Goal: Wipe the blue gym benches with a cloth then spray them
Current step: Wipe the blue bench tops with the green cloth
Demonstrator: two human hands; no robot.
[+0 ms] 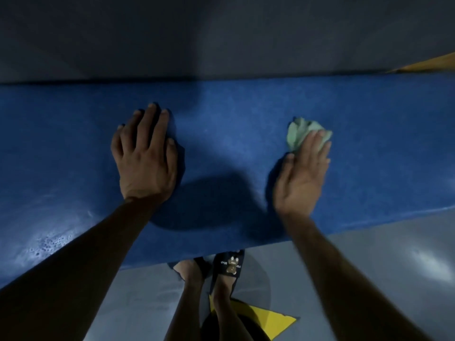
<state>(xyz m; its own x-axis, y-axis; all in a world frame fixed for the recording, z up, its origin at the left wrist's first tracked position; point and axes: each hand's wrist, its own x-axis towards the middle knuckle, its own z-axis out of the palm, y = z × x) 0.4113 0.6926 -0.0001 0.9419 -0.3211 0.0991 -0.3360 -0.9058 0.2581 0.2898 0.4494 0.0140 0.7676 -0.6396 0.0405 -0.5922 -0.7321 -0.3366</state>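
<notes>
A long blue gym bench runs across the whole view from left to right. My left hand rests flat on its top, fingers straight and pointing away from me, holding nothing. My right hand lies flat on the bench further right, its straight fingers pressing a crumpled pale green cloth against the blue surface. Part of the cloth sticks out beyond the fingertips. A patch of small wet droplets shines on the bench's near left part.
A grey wall rises behind the bench, with a wooden edge at the upper right. Below the bench is a grey floor, my feet in black sandals, and a yellow triangular marking.
</notes>
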